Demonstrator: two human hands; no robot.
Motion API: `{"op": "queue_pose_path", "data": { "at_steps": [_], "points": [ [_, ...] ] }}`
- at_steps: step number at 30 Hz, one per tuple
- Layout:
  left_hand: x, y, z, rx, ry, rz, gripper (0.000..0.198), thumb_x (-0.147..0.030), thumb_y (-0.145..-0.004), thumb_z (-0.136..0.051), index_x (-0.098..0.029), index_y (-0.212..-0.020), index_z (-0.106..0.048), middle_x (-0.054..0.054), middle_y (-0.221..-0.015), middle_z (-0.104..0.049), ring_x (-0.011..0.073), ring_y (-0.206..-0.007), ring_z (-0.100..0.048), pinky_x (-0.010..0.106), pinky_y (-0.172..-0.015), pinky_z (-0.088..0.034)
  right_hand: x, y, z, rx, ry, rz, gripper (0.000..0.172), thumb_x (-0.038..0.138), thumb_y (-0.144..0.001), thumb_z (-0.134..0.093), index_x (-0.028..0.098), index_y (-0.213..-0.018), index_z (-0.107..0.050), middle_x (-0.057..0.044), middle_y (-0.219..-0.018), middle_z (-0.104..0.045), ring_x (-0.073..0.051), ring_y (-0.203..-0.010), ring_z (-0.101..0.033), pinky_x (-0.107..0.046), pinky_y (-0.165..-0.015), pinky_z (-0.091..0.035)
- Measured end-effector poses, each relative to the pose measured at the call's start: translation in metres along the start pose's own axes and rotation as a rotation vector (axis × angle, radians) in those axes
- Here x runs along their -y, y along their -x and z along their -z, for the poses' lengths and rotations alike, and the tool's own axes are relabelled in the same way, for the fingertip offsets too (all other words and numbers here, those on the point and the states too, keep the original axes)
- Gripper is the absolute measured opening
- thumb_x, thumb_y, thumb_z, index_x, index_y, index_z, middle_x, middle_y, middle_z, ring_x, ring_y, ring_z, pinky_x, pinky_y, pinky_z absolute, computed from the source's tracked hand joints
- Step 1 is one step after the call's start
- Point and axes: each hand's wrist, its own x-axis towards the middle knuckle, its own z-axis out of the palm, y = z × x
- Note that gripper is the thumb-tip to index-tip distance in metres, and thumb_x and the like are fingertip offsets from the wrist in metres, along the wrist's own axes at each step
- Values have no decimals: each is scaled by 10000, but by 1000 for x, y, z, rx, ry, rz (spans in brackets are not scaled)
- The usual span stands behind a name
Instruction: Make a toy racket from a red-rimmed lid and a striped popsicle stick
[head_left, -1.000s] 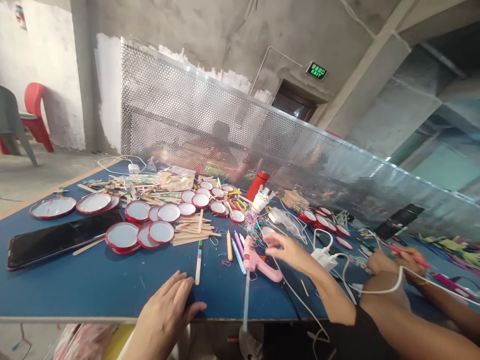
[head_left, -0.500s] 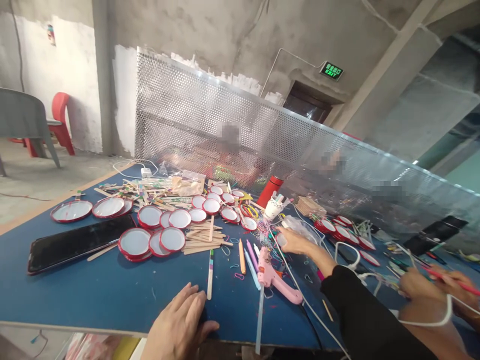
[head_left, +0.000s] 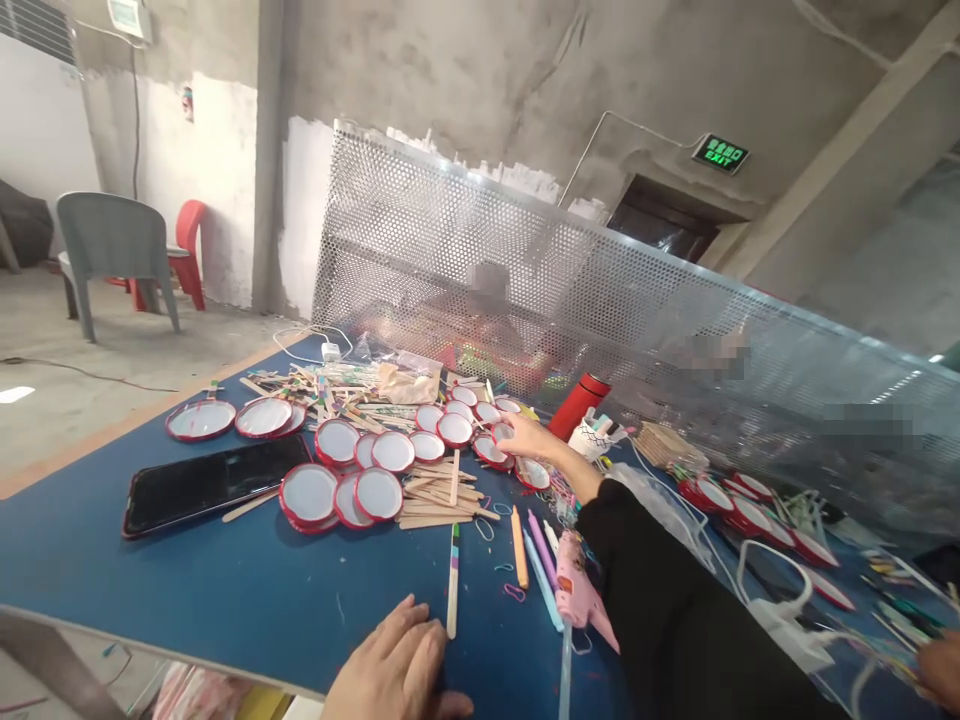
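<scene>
My left hand (head_left: 397, 660) rests on the blue tabletop at the bottom, fingers stretched out and holding nothing. Beside its fingertips lies a craft stick (head_left: 453, 590) with green, black and purple bands at the far end. Reaching out over the red-rimmed round lids, my right hand (head_left: 529, 442) has its fingers closed around a small pale round thing (head_left: 502, 433), too unclear to name. Just below that hand are a lid (head_left: 493, 450) and another lid (head_left: 533, 474). Plain craft sticks (head_left: 435, 495) are piled to the left of it.
A phone (head_left: 214, 485) lies at left. Pens (head_left: 519, 550) and a pink glue gun (head_left: 574, 580) are by my right forearm. Behind stand a red bottle (head_left: 577, 405), a pen cup (head_left: 589, 440) and a perforated metal screen (head_left: 420, 230). Someone's hand (head_left: 939, 672) shows at far right.
My right hand has moved left and farther out, from the tangle of cords to the lids. My left hand stays resting on the table. The view has swung left.
</scene>
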Motion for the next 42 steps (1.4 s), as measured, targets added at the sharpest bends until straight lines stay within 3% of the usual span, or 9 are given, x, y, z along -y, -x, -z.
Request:
{"op": "queue_pose_path", "data": {
  "at_steps": [4,8,12,20,26,31,34,37,42],
  "points": [
    [-2,17,-11,31,77,51,362,-444,-1109,-336,-217,-1020,-602,17,-772,-802,188,-746,-808,268,-750,-677,6,-3,6,-133,-59,-36,241,316,-999,-643,146,-1169,-668,-77,-1162,-691,-201,-967,-693,-381,-869,-567],
    [-10,26,-7,121,253,150,322,-245,-1106,-284,-221,-1037,-598,27,-809,-770,196,-811,-771,348,-932,-628,9,37,11,-175,-105,-68,197,164,-947,-548,109,-1070,-692,-132,-1121,-701,-201,-914,-694,-323,-855,-516],
    [-12,15,16,326,312,124,294,-169,-1076,-318,-212,-962,-585,22,-742,-694,187,-639,-630,322,-664,-568,36,106,9,-104,-133,15,171,191,-923,-510,190,-860,-670,-67,-924,-710,-202,-858,-667,-319,-817,-506],
    [-7,7,20,345,376,340,303,-87,-1025,-356,-207,-1045,-634,23,-810,-678,160,-676,-642,241,-617,-527,104,202,-3,-37,72,358,259,217,-1007,-516,237,-765,-607,-37,-800,-682,-206,-746,-633,-337,-734,-461],
    [-1,-7,11,375,357,511,298,-142,-1016,-354,-230,-984,-636,50,-890,-721,186,-771,-717,258,-673,-562,106,171,-8,74,210,422,273,46,-987,-477,213,-1015,-691,-57,-998,-722,-211,-926,-670,-321,-831,-473],
    [12,-27,10,633,433,588,247,-139,-945,-400,-213,-826,-604,47,-797,-701,193,-708,-694,256,-632,-522,108,149,-17,88,237,395,288,25,-968,-495,213,-952,-714,-57,-993,-742,-206,-934,-679,-292,-793,-462],
    [22,-39,15,793,746,852,146,-216,-920,-450,-219,-858,-583,-33,-696,-625,127,-475,-592,203,-464,-425,102,144,-16,80,233,338,277,40,-966,-505,216,-908,-711,-52,-957,-748,-199,-896,-684,-286,-777,-455],
    [27,-40,21,675,842,1038,171,-346,-928,-475,-220,-867,-573,-77,-623,-543,102,-399,-471,194,-408,-337,83,132,-6,42,229,211,249,109,-997,-492,205,-901,-701,-66,-920,-744,-209,-873,-682,-296,-759,-439],
    [26,-29,25,452,633,886,334,-444,-925,-516,-210,-687,-543,-59,-581,-496,119,-563,-459,209,-558,-363,46,113,12,11,210,-12,219,206,-984,-528,209,-818,-670,-54,-851,-737,-213,-805,-666,-295,-684,-391]
  ]
}}
